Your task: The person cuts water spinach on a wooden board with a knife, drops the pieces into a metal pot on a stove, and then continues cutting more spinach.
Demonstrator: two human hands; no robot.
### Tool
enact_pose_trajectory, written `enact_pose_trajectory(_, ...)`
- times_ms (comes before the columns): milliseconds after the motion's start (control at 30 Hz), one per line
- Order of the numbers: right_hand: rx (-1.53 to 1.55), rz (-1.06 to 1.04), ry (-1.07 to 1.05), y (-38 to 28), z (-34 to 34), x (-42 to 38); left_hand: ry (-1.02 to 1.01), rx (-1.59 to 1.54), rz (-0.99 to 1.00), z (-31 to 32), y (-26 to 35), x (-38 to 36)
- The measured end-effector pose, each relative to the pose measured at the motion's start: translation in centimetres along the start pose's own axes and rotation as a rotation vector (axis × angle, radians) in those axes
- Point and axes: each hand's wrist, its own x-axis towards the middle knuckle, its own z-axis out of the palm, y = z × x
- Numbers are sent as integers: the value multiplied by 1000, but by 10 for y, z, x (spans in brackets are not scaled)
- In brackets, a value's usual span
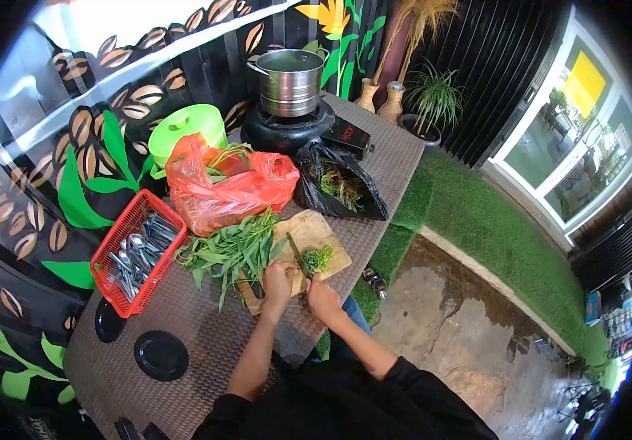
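My right hand (323,299) is closed round the handle of a knife (296,251), whose blade points away from me over a wooden cutting board (318,226). Just left of it, my left hand (279,284) is curled at the edge of a heap of leafy greens (236,246) that look like water spinach. Its fingers seem closed on some of their stems, though the grip is partly hidden. A small pile of chopped greens (319,258) lies on the board, right of the blade. The long leaves spread over the board's left side and onto the table.
Behind the board stand a red plastic bag (220,196) with greens and a black bag (339,187) of trimmings. A red basket (140,249) of cutlery is at left. Farther back are a green lidded container (187,128) and a steel pot (287,88) on a stove (275,132).
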Motion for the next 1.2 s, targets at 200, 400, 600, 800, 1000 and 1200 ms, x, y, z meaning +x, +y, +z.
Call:
enact_pose_trajectory(200, 18, -6, -11, -6, 12, -8, 114, 75, 124, -1, 19, -17)
enact_pose_trajectory(400, 40, -114, 46, -1, -3, 1, 228, 165, 165, 3, 20, -20)
enact_pose_trajectory(600, 13, -10, 34, -5, 7, -1, 143, 15, 20, 1, 12, -17)
enact_pose_trajectory(800, 23, 14, -15, -10, 5, -11, 171, -326, -185, 3, 9, -15)
enact_pose_trajectory(1000, 48, -16, -14, -4, 4, 5, 110, 129, 76, -10, 17, -23)
enact_pose_trajectory(1200, 52, 24, -51, -17, 3, -15, 144, 28, 128, -5, -2, -19)
